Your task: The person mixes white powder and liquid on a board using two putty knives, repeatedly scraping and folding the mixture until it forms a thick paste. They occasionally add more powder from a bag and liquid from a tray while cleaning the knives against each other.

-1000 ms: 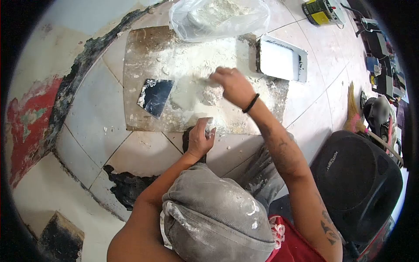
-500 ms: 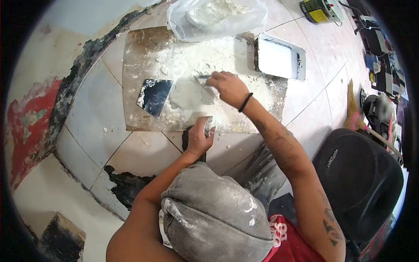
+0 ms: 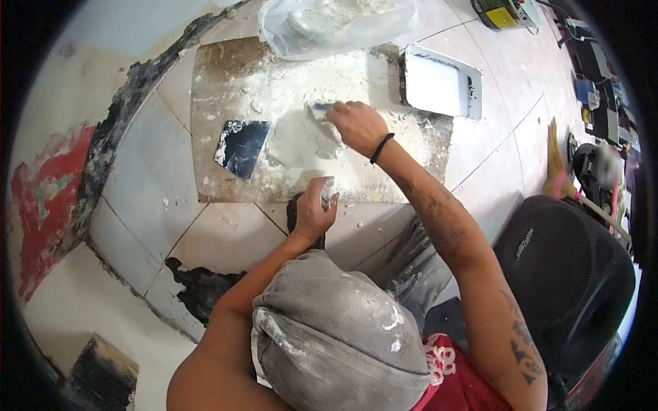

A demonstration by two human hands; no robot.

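Observation:
My right hand [image 3: 359, 127] is closed around a putty knife [image 3: 319, 109], most of it hidden by my fingers. The blade lies over pale, wet-looking putty [image 3: 301, 133] spread on a worn board [image 3: 209, 75]. At the board's near edge, my left hand [image 3: 317, 212] is curled, with whitish smears on its fingertips; what it grips, if anything, cannot be made out. Left of the putty lies a dark, flat plate [image 3: 245, 151] with white crust along its edge.
An open plastic bag [image 3: 274, 34] of whitish powder stands behind the board. A rectangular white container [image 3: 442, 82] sits at its back right corner. Further right are a tub [image 3: 504, 12], a broom [image 3: 556, 164] and a black speaker [image 3: 562, 267]. A wall [image 3: 51, 205] borders the left side.
My right hand has moved slightly farther away across the board with the putty knife. My left hand has stayed almost in place. The whole view has shifted a little.

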